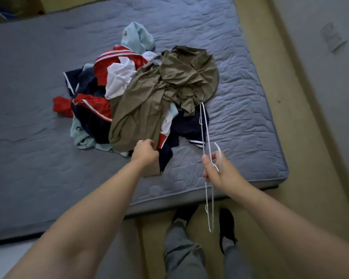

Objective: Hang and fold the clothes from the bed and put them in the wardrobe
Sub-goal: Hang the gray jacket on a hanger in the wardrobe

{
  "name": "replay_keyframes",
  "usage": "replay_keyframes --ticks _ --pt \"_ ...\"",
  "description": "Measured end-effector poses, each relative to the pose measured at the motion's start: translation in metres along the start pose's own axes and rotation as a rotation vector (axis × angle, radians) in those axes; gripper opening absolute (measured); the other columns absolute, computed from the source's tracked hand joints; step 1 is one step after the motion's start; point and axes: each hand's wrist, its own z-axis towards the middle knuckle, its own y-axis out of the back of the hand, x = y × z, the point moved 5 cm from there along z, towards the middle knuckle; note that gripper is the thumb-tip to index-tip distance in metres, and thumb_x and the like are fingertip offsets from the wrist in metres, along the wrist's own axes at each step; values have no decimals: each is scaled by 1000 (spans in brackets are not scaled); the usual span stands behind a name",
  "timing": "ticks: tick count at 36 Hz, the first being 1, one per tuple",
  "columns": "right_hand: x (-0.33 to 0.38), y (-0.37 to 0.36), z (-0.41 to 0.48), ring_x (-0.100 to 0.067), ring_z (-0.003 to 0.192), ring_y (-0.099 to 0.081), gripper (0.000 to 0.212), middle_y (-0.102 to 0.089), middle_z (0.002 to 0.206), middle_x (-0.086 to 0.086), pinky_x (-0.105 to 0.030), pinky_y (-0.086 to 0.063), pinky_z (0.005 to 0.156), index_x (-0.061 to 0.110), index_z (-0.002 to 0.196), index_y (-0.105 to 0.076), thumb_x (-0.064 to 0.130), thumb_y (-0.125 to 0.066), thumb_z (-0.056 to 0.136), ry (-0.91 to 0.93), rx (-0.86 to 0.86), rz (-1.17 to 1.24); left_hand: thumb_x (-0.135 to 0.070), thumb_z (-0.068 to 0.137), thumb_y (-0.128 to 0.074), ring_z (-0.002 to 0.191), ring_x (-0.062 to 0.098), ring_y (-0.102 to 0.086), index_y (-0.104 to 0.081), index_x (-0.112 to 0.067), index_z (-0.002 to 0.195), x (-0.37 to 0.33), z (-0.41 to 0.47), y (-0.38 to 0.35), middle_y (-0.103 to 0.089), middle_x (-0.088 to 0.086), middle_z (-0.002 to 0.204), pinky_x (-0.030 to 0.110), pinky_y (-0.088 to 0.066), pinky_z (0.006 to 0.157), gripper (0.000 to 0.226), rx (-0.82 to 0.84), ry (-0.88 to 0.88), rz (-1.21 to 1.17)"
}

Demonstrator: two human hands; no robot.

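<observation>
Grey trousers [181, 256] of mine stand at the near edge of the bed [48, 158]. My left grip [145, 152] is curled, pinching the near hem of the olive-brown garment [159, 87], which lies on top of the clothes pile [93, 117] mid-mattress. My right grip [216, 171] is closed round a white wire hanger [202, 120], held edge-on just beside the pile.

We see a bed [48, 158] with a grey-blue quilted cover, standing on a tan floor [302, 137]. Near its middle lies one heap of clothes [117, 77]: an olive-brown garment [169, 81] on top, with red, white, navy and pale blue pieces beneath.
</observation>
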Motion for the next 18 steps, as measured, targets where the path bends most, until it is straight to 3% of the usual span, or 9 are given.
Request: replay_keyframes --ticks 5,7,9,14,16,18 --pt "-11 -44 61 -23 75 -69 31 -67 77 -1 -46 -54 81 9 103 -49 40 -44 103 -23 -3 58 -26 87 -58 139 35 -34 -46 -25 146 14 105 -12 -26 14 156 41 -38 112 60 31 67 50" --pt "-14 -56 80 -18 73 -69 31 -67 75 1 -42 -54 78 11 103 -48 41 -43 103 -16 -2 54 -26 86 -59 146 34 -22 -48 -32 144 19 132 -14 -12 11 164 40 -31 116 60 8 93 -51" --pt "-17 -68 97 -16 71 -68 30 -68 75 1 -39 -53 76 13 102 -48 43 -42 103 -15 -8 49 -25 86 -62 148 31 -20 -55 -33 139 26 156 -19 -10 7 166 37 -27 117 54 -31 115 -194" --pt "-24 -83 117 -9 70 -68 29 -69 78 1 -28 -54 70 15 103 -48 44 -43 103 -75 -15 91 -25 86 -73 145 25 -29 -61 -26 133 45 182 -31 -27 3 161 34 -32 113 49 -146 159 -470" --pt "-25 -84 119 -1 67 -66 32 -69 83 -6 -15 -49 60 10 106 -48 41 -43 103 -101 -17 134 -17 86 -75 123 21 -54 -65 -19 127 52 186 -36 -52 6 143 27 -46 100 42 -141 172 -628" --pt "-24 -85 120 3 64 -64 32 -68 89 -13 -9 -45 55 8 109 -48 38 -43 104 -121 -16 178 -7 87 -74 93 15 -66 -71 -15 111 53 182 -40 -70 10 117 20 -53 79 26 -71 234 -852"
